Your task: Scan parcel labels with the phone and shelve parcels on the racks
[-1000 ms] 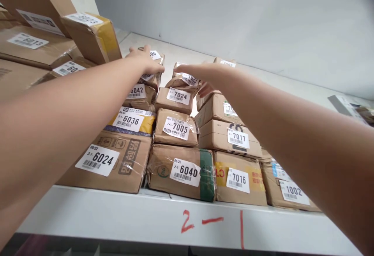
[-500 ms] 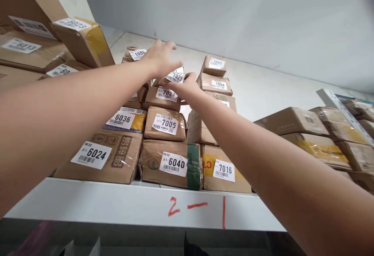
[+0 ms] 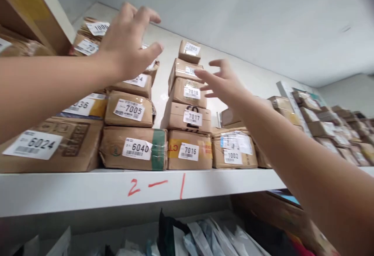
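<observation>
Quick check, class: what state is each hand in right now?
Left hand: open and spread, holding nothing.
Right hand: open and spread, holding nothing; whether it touches box 7018 cannot be told.

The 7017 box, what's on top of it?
On the 7017 box sits the 7018 box, then another box, its label partly covered by the right hand in view, and the 1005 box highest. The 7017 box's own top is hidden.
</observation>
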A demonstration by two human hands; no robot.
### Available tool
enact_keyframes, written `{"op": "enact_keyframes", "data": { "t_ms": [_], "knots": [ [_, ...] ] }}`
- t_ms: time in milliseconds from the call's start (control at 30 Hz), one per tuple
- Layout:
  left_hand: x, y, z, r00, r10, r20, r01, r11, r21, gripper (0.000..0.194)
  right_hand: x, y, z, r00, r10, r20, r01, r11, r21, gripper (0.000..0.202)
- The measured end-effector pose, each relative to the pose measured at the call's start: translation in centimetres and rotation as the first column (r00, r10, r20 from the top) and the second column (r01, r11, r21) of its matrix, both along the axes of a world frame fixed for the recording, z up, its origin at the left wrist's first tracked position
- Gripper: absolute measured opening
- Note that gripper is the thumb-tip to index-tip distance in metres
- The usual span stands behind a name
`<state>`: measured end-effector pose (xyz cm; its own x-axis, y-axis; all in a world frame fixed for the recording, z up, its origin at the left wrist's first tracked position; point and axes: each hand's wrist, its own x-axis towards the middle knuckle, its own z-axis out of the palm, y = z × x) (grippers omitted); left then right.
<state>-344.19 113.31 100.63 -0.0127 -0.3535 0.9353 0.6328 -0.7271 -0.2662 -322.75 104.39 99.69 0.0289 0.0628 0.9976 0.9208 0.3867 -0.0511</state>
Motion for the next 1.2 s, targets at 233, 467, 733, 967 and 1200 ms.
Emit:
{"op": "enact_keyframes", "data": {
  "t_ms": [233, 467, 733, 967, 1200],
  "knots": [
    [8.2, -3.1, -5.8, 0.892, 0.129, -0.433, 0.029, 0.94, 0.34, 0.049, 17.1, -7.1, -7.5, 0.916, -0.248, -0.317, 0.329, 0.914, 0.236, 0.051],
    [19.2, -5.6, -7.3, 0.756, 0.178, -0.63, -0.138, 0.984, 0.112, 0.044, 24.6, -8.9, -14.7, 0.879, -0.317, -0.355, 0.401, 0.896, 0.192, 0.053],
    [24.9, -7.4, -4.5, 0.515, 0.138, -0.846, -0.586, 0.777, -0.23, 0.036, 25.1, -8.0, -18.2, 0.812, -0.578, -0.083, 0.583, 0.81, 0.062, 0.064],
    [26.0, -7.5, -2.6, 0.425, 0.184, -0.886, -0.639, 0.755, -0.15, 0.058, 22.6, -6.0, -17.3, 0.903, -0.362, 0.231, 0.326, 0.928, 0.181, 0.043],
    [26.9, -7.9, -1.4, 0.313, 0.241, -0.919, -0.713, 0.699, -0.06, 0.054, 18.8, -4.0, -14.0, 0.892, -0.363, 0.269, 0.338, 0.931, 0.137, 0.063]
  ]
}}
